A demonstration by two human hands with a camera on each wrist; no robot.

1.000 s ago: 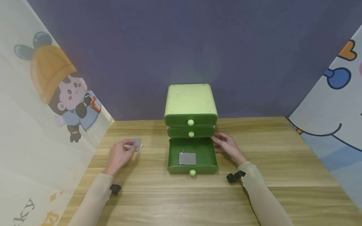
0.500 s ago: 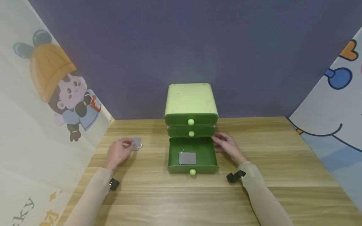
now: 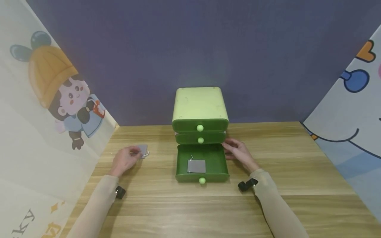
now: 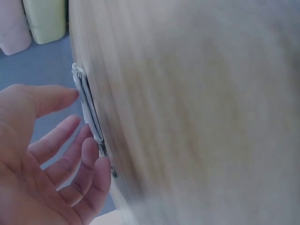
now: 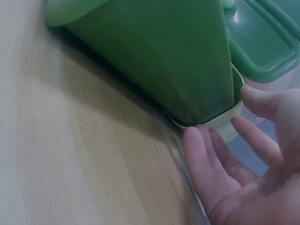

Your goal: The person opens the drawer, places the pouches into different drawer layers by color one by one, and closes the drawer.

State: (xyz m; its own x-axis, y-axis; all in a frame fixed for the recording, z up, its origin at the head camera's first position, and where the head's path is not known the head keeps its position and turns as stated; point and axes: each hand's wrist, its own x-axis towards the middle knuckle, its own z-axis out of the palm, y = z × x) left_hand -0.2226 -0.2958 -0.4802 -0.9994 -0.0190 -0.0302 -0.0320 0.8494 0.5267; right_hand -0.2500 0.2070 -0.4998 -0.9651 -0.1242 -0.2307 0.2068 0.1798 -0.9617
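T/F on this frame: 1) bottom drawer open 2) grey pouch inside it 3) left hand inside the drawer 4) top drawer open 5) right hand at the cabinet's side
1) The bottom drawer of the green plastic three-drawer cabinet is open: true.
2) A flat grey pouch lies in it: true.
3) False: the left hand is on the wooden table, touching a second grey pouch.
4) False: it is closed.
5) The right hand touches the cabinet's right side: true.
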